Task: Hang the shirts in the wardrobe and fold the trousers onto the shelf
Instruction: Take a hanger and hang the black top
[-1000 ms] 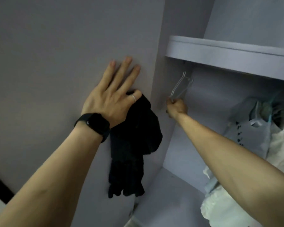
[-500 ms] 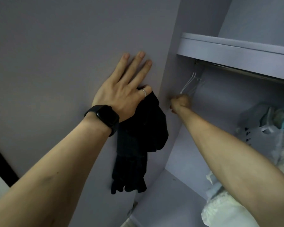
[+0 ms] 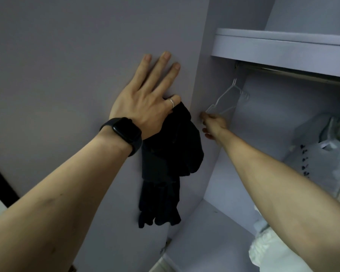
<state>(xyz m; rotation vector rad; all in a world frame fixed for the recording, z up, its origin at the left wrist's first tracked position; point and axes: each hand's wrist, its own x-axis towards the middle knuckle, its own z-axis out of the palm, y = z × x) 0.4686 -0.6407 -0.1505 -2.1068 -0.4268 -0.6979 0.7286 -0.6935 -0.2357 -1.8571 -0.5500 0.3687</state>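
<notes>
Staying where it was half a second ago, the left hand (image 3: 143, 103) is spread against the grey wardrobe panel (image 3: 67, 65), with a black watch (image 3: 126, 132) on its wrist. What has changed lies to the right: the right hand (image 3: 214, 124) now sits a little lower inside the wardrobe, and the clear hanger (image 3: 227, 97) shows almost whole above it, where before only its upper part stood out beside the fist.

Three fingers of the left hand lie straight and flat on the panel. A ringed digit at the hand's right edge curls in and pins the top of the black garment (image 3: 169, 154). The garment hangs down from under that edge of the palm along the panel's edge, its lower end loose well below the wrist.

Just right of the garment, past the panel's edge, the right hand is clenched on the lower left end of the clear hanger, fingers curled round the thin frame. The hanger slants up and to the right from the hand. Its hook reaches just under the left end of the metal rail (image 3: 292, 72); I cannot tell whether it rests on the rail. The rail runs beneath the grey shelf (image 3: 283, 48).

Farther right, a pale bag (image 3: 318, 154) hangs inside the wardrobe, and white fabric (image 3: 267, 252) lies below the right forearm.
</notes>
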